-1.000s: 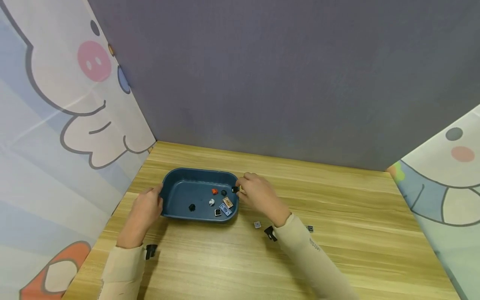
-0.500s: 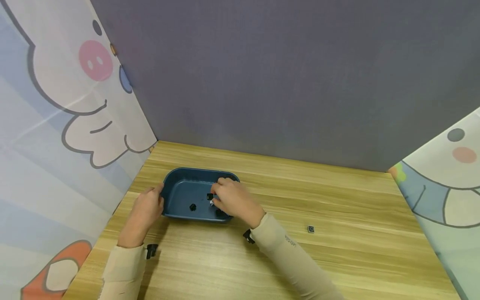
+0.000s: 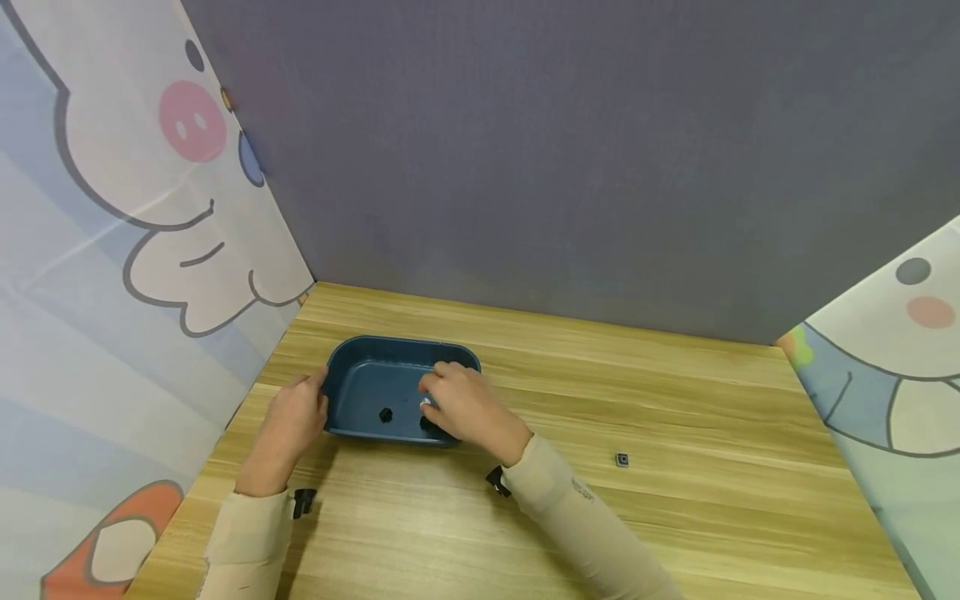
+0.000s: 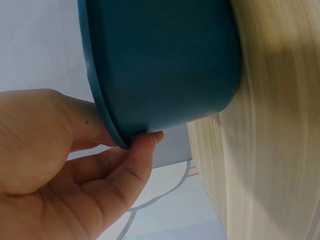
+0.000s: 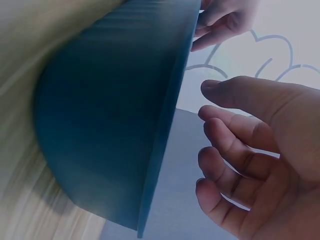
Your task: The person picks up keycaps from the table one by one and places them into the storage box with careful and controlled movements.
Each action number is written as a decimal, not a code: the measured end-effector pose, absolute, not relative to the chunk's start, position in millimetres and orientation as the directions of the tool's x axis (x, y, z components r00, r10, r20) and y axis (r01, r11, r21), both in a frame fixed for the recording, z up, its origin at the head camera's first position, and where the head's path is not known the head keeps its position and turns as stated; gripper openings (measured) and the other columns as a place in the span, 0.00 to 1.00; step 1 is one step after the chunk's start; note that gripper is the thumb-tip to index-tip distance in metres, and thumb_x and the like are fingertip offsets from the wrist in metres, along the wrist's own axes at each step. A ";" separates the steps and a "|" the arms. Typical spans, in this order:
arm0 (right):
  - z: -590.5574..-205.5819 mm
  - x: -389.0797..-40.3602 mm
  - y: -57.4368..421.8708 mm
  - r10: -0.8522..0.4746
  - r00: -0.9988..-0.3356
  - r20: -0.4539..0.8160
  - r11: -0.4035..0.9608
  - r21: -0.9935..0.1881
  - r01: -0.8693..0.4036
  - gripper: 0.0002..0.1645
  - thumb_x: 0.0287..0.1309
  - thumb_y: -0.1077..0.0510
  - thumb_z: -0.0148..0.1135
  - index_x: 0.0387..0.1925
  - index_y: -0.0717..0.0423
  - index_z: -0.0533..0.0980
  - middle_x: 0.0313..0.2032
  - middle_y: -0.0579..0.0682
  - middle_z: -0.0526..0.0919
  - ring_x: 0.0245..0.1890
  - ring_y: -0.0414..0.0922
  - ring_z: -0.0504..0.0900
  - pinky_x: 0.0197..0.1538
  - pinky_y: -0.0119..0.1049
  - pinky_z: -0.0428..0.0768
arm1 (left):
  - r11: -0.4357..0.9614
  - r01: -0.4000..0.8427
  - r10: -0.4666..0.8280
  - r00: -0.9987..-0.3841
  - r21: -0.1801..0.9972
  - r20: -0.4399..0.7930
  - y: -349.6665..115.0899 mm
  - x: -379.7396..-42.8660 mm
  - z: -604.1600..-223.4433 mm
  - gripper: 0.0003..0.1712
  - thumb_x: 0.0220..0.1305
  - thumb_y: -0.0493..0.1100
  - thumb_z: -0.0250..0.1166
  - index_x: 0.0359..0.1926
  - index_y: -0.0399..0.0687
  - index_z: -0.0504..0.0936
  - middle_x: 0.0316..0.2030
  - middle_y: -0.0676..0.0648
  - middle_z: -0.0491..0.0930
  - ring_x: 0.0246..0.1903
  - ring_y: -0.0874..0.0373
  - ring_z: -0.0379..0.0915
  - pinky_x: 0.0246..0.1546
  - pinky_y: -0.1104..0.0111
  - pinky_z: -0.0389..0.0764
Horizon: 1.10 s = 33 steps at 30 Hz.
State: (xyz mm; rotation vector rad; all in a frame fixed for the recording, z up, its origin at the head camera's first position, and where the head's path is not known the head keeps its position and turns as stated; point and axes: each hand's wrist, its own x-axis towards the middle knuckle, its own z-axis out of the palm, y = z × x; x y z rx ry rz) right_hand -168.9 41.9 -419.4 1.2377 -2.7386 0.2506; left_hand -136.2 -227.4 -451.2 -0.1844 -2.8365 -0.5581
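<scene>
A dark blue plastic tray (image 3: 375, 375) with rounded corners stands on the wooden table. My left hand (image 3: 292, 417) pinches its left rim; in the left wrist view the thumb and fingers (image 4: 140, 160) grip the tray edge. My right hand (image 3: 465, 408) hovers over the tray's right half. In the right wrist view its fingers (image 5: 217, 165) are loosely bent above the rim, with nothing between them. Inside the tray lies a small black piece (image 3: 386, 414), and a small white piece (image 3: 425, 402) shows by the right fingertips. The right hand hides the other small pieces.
A small dark square piece (image 3: 622, 459) lies on the table (image 3: 712, 417) to the right. A grey panel (image 3: 562, 167) rises behind the table, and cartoon-printed sheets (image 3: 187, 208) stand at both sides. Black clips (image 3: 303, 502) sit at the wrists.
My right hand has moved left from the tray's right end to over its inside. The small black square piece at its fingertips no longer shows there. The left hand stays on the rim.
</scene>
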 end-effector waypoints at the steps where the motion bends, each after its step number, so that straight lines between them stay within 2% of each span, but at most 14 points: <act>1: -418.7 -168.1 43.1 -0.731 -0.658 0.183 0.652 -0.097 -0.752 0.13 0.65 0.51 0.67 0.46 0.51 0.84 0.38 0.46 0.80 0.35 0.42 0.78 0.40 0.31 0.77 | 0.918 0.170 0.076 -0.962 0.358 0.261 -227.4 -136.2 -451.1 0.23 0.59 0.24 0.60 0.56 0.17 0.74 0.39 0.24 0.78 0.35 0.31 0.78 0.35 0.44 0.80; 10: -405.4 -153.9 61.8 -0.732 -0.642 0.225 0.644 -0.078 -0.761 0.12 0.62 0.52 0.70 0.44 0.52 0.85 0.36 0.44 0.80 0.33 0.41 0.76 0.37 0.30 0.76 | 0.920 0.143 0.064 -0.973 0.364 0.221 -226.8 -137.5 -451.7 0.24 0.61 0.25 0.60 0.58 0.17 0.73 0.38 0.25 0.78 0.33 0.33 0.77 0.33 0.45 0.79; 17: -403.7 -144.6 86.0 -0.704 -0.648 0.291 0.659 -0.072 -0.749 0.09 0.59 0.54 0.72 0.39 0.53 0.84 0.29 0.43 0.74 0.27 0.40 0.71 0.34 0.34 0.75 | 0.923 0.148 0.060 -0.967 0.356 0.246 -228.2 -137.6 -452.9 0.23 0.60 0.25 0.60 0.57 0.18 0.74 0.39 0.24 0.78 0.37 0.30 0.78 0.36 0.43 0.79; 25: -408.2 -134.2 116.7 -0.658 -0.719 0.223 0.707 -0.146 -0.692 0.11 0.58 0.55 0.72 0.41 0.55 0.84 0.36 0.45 0.79 0.36 0.43 0.78 0.44 0.39 0.79 | 0.923 0.145 0.057 -0.968 0.356 0.246 -227.9 -136.8 -452.8 0.23 0.60 0.26 0.61 0.57 0.19 0.74 0.40 0.24 0.78 0.37 0.29 0.78 0.37 0.42 0.79; 28: -413.4 -131.3 127.4 -0.642 -0.736 0.215 0.725 -0.144 -0.674 0.11 0.58 0.54 0.73 0.40 0.55 0.84 0.35 0.45 0.79 0.35 0.43 0.78 0.42 0.40 0.79 | 0.923 0.148 0.057 -0.965 0.356 0.255 -228.0 -136.6 -453.4 0.23 0.60 0.25 0.61 0.56 0.18 0.75 0.39 0.24 0.78 0.36 0.29 0.78 0.36 0.42 0.79; 33: -428.5 -128.6 143.2 -0.645 -0.726 0.237 0.725 -0.111 -0.680 0.11 0.54 0.56 0.75 0.37 0.55 0.83 0.31 0.45 0.78 0.31 0.42 0.77 0.36 0.38 0.78 | 0.921 0.166 0.064 -0.957 0.352 0.284 -228.5 -137.1 -454.7 0.22 0.59 0.25 0.61 0.55 0.18 0.75 0.38 0.24 0.78 0.35 0.30 0.78 0.35 0.43 0.80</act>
